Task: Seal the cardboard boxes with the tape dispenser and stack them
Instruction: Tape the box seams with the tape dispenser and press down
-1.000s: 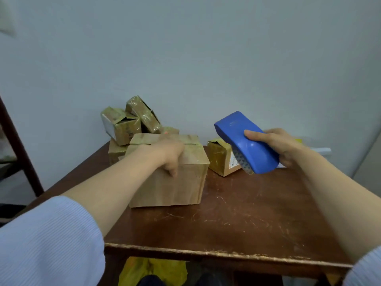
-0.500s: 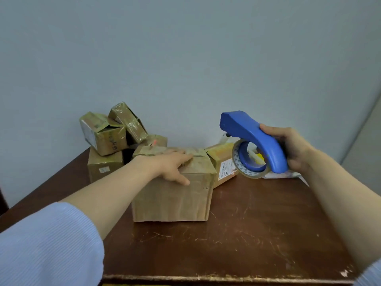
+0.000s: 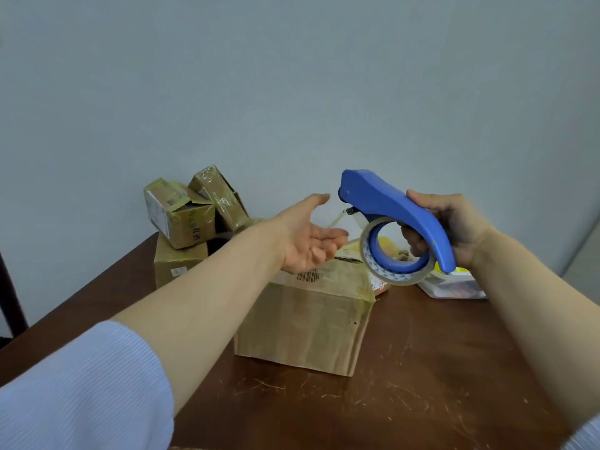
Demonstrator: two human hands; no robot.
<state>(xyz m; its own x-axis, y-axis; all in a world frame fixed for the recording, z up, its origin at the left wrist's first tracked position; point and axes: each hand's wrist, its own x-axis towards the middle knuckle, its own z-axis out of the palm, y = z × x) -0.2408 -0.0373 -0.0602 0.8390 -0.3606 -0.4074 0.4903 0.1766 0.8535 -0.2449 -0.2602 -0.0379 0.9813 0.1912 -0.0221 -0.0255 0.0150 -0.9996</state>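
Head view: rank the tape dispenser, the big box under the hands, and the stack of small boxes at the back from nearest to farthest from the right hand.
1. Tape dispenser: gripped in the right hand.
2. Big box: on the table just below and to the left of that hand.
3. Stack of small boxes: far left, at the back against the wall.

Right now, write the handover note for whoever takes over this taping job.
Left hand: open, palm up, raised above the big box, reaching toward the loose tape end; holding nothing.
Right hand: grip closed on the blue tape dispenser, held in the air above the box's right side.
Big box sits mid-table, flaps down, no fresh strip laid yet.
Small boxes are piled loosely at the back left.
Left: pull tape, seal the big box, then stack it.
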